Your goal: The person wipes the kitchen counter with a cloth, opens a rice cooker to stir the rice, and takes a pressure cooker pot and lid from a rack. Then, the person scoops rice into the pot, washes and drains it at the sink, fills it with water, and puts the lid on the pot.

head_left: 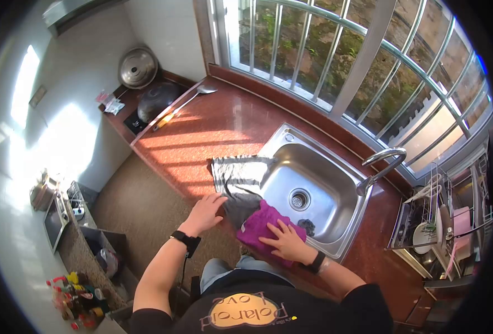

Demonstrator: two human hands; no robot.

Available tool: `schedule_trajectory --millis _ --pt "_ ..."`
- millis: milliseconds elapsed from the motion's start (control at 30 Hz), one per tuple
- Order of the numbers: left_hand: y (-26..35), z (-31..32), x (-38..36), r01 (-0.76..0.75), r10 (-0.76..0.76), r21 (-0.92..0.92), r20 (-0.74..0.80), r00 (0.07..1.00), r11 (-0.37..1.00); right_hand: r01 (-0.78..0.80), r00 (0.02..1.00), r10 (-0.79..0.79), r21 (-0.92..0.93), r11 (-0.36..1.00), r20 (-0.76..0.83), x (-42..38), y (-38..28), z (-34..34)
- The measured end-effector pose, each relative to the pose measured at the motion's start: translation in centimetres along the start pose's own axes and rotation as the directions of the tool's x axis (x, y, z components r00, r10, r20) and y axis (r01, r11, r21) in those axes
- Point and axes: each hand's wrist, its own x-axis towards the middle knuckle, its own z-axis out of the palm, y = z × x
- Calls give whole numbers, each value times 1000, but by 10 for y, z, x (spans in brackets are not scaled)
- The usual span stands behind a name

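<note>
and here i am at the sink [344,192], with the purple cloth [256,222] bunched at its near edge, right in front of me! my right hand [284,240] is laid on top of it, fingers fanned wide, pressing rather than clutching. over on the other side, my left hand [204,214] is unclenched too, thumb apart from the fingers, right by the gray cloth [238,195]; whether the fingertips touch it, i can't tell. that gray cloth lies spread on the red desk [193,142] left of the basin, its far part blazing white in the sun, its near part meeting the purple one. inside the basin, a dark scrubber [306,226] sits close to the purple cloth, beside the drain [299,199]! the curved faucet [388,164] stands on the right, the dish rack [444,228] beyond it. up at the far left, a long-handled spatula [182,108] lies across the desk near the dark wok [157,103], below the barred window [335,61].
</note>
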Motion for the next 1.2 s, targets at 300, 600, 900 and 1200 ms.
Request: schedule_trajectory --millis 300,600,900,1200 --pt "-26 29 114 -142 14 224 490 871 964 -257 960 268 127 958 -77 50 -24 -12" --pt "-146 -35 177 -104 -52 271 515 856 957 -144 989 145 63 988 -18 104 -37 -29" --pt "-210 -61 252 107 -220 280 412 884 954 -90 982 93 30 996 -162 204 -43 -32" --pt "-261 -42 221 65 -83 185 90 993 981 -222 918 234 73 972 -319 293 49 -62"
